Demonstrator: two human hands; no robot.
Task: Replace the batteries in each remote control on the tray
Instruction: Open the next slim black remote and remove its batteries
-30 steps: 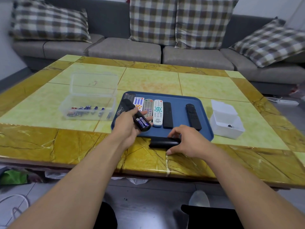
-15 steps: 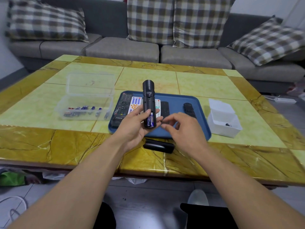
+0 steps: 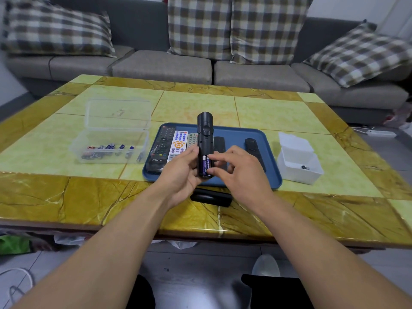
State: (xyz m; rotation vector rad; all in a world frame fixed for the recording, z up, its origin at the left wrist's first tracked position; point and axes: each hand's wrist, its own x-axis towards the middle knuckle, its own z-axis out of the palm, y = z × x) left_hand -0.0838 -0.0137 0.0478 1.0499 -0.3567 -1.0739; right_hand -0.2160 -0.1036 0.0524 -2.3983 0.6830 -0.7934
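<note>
We read only one text: white letters, roughly "THTF", at the near end of the black remote [image 3: 162,148] lying leftmost on the tray [image 3: 270,175]. Print on the batteries [image 3: 205,167] in the held remote [image 3: 205,139] was too small to read.

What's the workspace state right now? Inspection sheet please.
Surface: glossy yellow-green marble table.
Job's things: black remote upright in left hand, back open, two batteries showing; black battery cover on table; blue plastic tray holding other remotes; clear lidded box of batteries; white plastic bin.
Clutter: nothing seen on the table.
Grippers: left hand grips remote; right hand fingertips at batteries.
Cables: white power strip on floor.
Surroundings: grey sofa, checked cushions.
</note>
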